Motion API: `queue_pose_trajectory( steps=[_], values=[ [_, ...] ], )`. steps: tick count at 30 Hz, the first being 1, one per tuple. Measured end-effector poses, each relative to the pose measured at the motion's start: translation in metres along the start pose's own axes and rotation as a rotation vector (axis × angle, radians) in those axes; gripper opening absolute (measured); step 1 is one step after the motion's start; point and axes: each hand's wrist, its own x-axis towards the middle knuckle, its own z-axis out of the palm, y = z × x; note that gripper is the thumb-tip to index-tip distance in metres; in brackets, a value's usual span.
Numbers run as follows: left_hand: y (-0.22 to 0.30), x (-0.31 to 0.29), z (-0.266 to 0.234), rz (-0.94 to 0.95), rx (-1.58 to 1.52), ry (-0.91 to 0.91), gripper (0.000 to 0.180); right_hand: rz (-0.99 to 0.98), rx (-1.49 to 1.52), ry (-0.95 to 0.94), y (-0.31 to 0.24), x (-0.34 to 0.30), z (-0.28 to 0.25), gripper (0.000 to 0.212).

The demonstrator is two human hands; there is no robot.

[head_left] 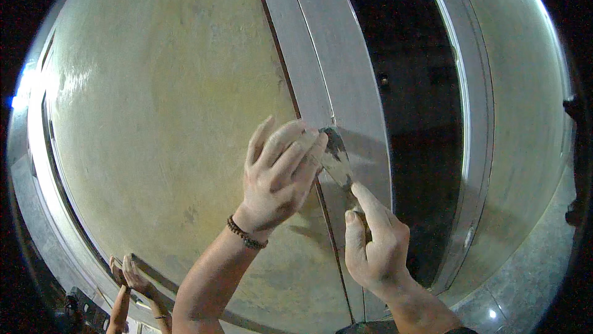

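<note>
My right hand [384, 244] grips a putty knife [338, 164] by its handle, with the index finger laid along the blade. The metal blade is smeared with dark and pale patches. Its far end meets the grey door frame [358, 87], close to a thin groove in it. My left hand [281, 164], with a dark beaded bracelet [247, 235] on the wrist, has its fingers stretched out. Those fingertips are at the left edge of the blade's tip, seemingly touching it. Pale dust coats both hands.
A yellowish, patchy wall [167, 118] fills the left side. Right of the frame is a dark doorway [420, 118], then another wall [525, 105]. Another pair of hands [136, 278] rises at the lower left; I cannot tell if it is a reflection. Shiny floor [513, 291] shows lower right.
</note>
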Motion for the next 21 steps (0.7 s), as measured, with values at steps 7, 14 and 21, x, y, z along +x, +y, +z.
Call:
queue_pose_trajectory(
  steps=[7,14,21],
  values=[
    [0.002,-0.004,0.000,0.001,0.052,-0.023,0.042,0.026,-0.069,-0.049,0.003,-0.008,0.000,0.043],
    [0.011,0.000,0.000,-0.020,0.018,-0.019,0.045,-0.030,-0.047,0.026,0.005,-0.005,-0.005,0.041],
    [0.004,0.000,-0.004,-0.037,0.015,-0.042,0.047,0.018,-0.036,0.008,-0.001,-0.004,-0.002,0.042]
  ],
)
